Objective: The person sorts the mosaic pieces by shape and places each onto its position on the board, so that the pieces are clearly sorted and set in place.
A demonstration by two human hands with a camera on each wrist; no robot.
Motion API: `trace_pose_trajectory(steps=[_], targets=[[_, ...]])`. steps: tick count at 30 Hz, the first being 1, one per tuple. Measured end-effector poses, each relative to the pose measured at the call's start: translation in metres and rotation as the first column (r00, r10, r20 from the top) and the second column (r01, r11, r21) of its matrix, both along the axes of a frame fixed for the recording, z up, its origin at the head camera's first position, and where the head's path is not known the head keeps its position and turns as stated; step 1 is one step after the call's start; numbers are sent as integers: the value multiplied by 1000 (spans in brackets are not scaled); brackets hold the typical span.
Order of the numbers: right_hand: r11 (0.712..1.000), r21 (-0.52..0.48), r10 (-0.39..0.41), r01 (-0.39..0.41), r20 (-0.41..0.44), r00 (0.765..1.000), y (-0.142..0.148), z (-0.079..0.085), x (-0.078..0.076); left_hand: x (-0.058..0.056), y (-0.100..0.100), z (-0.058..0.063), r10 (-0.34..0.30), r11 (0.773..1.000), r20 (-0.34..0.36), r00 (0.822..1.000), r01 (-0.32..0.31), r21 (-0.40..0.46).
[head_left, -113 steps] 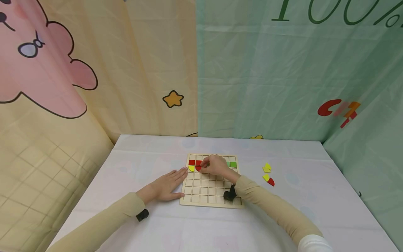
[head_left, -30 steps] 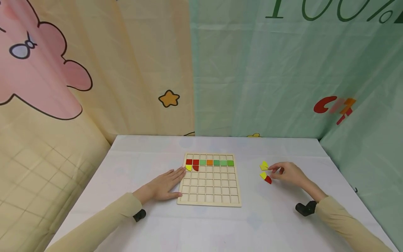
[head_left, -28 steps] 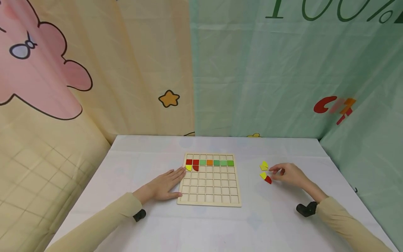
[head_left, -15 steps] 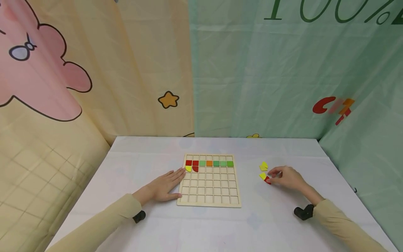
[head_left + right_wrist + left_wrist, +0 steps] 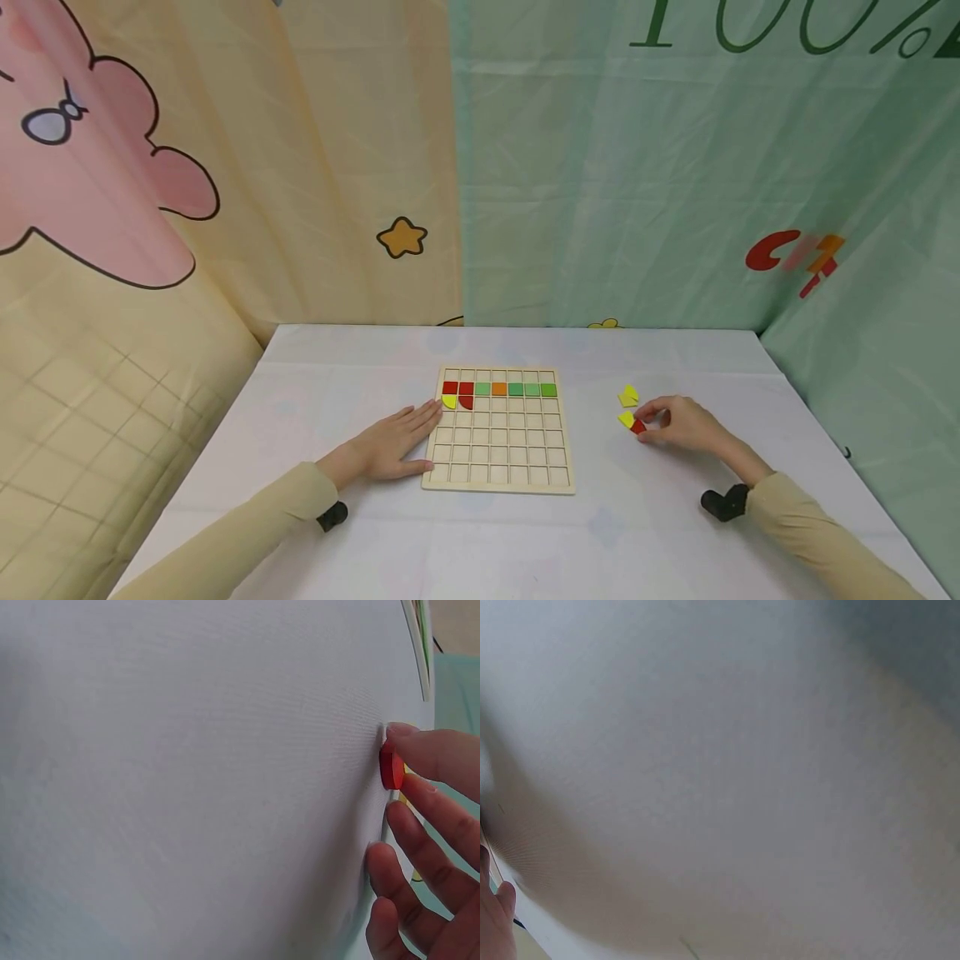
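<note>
In the head view my left hand (image 5: 386, 446) lies flat with spread fingers, its fingertips and thumb at the left edge of a pale wooden grid board (image 5: 498, 454). One row of the board holds red, green and orange squares (image 5: 498, 389); below its left end sit a yellow quarter-round tile (image 5: 449, 402) and a red one (image 5: 466, 402). Right of the board, my right hand (image 5: 686, 425) pinches a red quarter-round tile (image 5: 391, 766) between thumb and forefinger, close to the tabletop, while its other fingers stay loose. A yellow tile (image 5: 626, 419) is right beside it.
Behind the pinched tile, more yellow tiles (image 5: 628, 396) lie together on the white tablecloth (image 5: 525, 546). Black wrist cameras show under both sleeves. Printed curtains (image 5: 600, 167) rise behind the table and at its sides.
My right hand has gone from the board to the loose tiles at the right, then slightly toward me onto the red tile, which it now pinches. The left hand keeps its place.
</note>
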State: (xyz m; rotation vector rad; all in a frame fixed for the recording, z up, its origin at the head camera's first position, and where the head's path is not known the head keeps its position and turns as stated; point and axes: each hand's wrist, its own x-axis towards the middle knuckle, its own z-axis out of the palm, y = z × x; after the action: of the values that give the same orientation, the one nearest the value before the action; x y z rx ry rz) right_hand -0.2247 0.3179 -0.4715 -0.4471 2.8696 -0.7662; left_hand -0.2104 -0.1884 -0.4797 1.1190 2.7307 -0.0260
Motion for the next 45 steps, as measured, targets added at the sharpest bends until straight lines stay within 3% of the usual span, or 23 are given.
trace_pose_trajectory(steps=[5, 14, 23, 38, 45], targets=[[1000, 19, 13, -13, 7, 1000, 3, 1, 1, 0, 0, 1, -1, 1000, 5, 1000, 1, 4], [998, 43, -54, 54, -10, 999, 3, 3, 4, 1, 1, 1, 7, 1000, 18, 1000, -7, 9], [998, 61, 16, -18, 35, 999, 8, 8, 6, 1, 1, 1, 3, 1000, 20, 1000, -3, 9], [999, 35, -19, 22, -65, 998, 4, -1, 6, 1, 1, 2, 7, 1000, 15, 1000, -7, 5], [1000, -3, -27, 27, -45, 999, -1, 0, 7, 0, 0, 2, 4, 1000, 14, 1000, -4, 6]])
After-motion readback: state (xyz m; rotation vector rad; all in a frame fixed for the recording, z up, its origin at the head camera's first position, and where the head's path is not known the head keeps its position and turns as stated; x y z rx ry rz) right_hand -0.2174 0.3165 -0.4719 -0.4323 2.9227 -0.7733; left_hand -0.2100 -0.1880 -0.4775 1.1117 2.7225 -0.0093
